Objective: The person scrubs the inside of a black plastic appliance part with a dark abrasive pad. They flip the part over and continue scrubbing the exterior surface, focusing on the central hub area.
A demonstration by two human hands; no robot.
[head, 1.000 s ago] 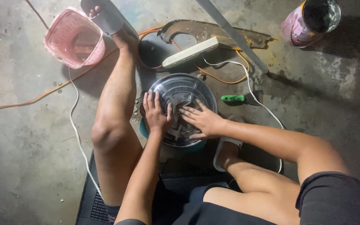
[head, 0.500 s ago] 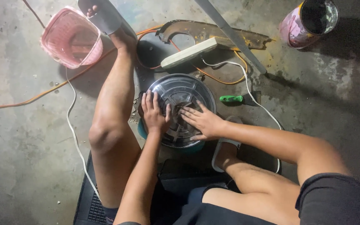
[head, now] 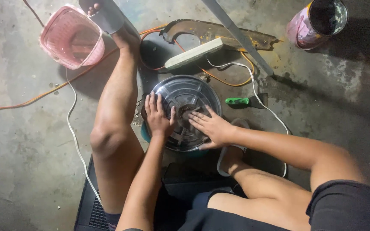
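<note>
Disc (head: pixel 192 92): likely stiff, ribbed metal, probably weighty; best held by the rim.
Left hand (head: pixel 158 117): fingers spread flat on it.
Right hand (head: pixel 213 127): fingers splayed across the hub.

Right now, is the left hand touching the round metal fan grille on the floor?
Touching. The head view shows the left hand lying flat, fingers spread, on the round fan grille; the right hand also rests on it.

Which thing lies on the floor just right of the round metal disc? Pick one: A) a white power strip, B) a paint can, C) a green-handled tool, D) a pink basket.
C: the green-handled tool lies on the concrete right beside the round metal disc, at its right edge.
</note>
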